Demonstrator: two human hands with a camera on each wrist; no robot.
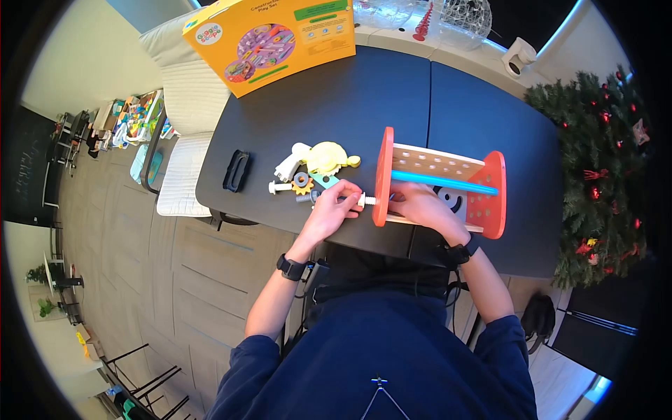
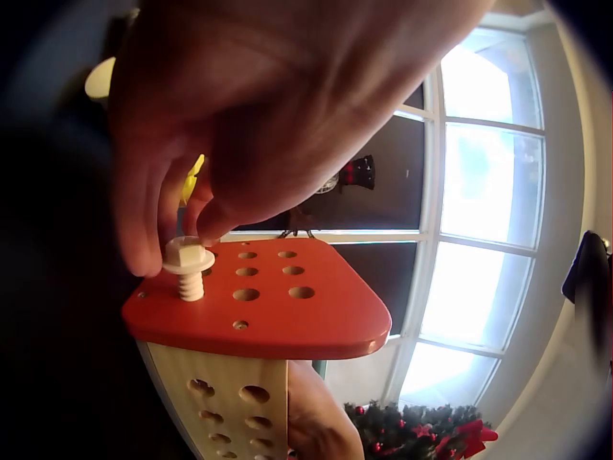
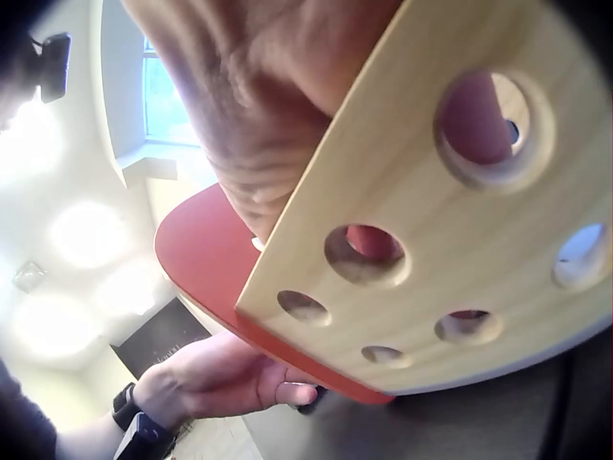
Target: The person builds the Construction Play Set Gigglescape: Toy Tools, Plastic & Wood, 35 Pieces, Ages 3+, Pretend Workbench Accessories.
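Note:
A wooden toy toolbox with red end panels (image 1: 494,189) and a blue rod handle (image 1: 448,183) stands on the table. A white toy bolt (image 2: 190,257) sticks out from its left red panel (image 2: 263,316), part of its threaded shank showing. My left hand (image 1: 334,211) pinches the bolt's head between thumb and fingers. My right hand (image 1: 428,208) reaches inside the box, under the blue rod, its fingertips close to the inner face of that panel. The box's perforated wooden side (image 3: 431,240) and that panel hide those fingers; I cannot tell what they hold.
Left of my left hand lie toy parts: an orange gear (image 1: 302,184), another white bolt (image 1: 279,187), a green strip (image 1: 324,180) and a pale yellow piece (image 1: 327,158). A black holder (image 1: 237,171) lies farther left. A yellow box (image 1: 280,42) stands behind; a decorated tree (image 1: 595,175) is at right.

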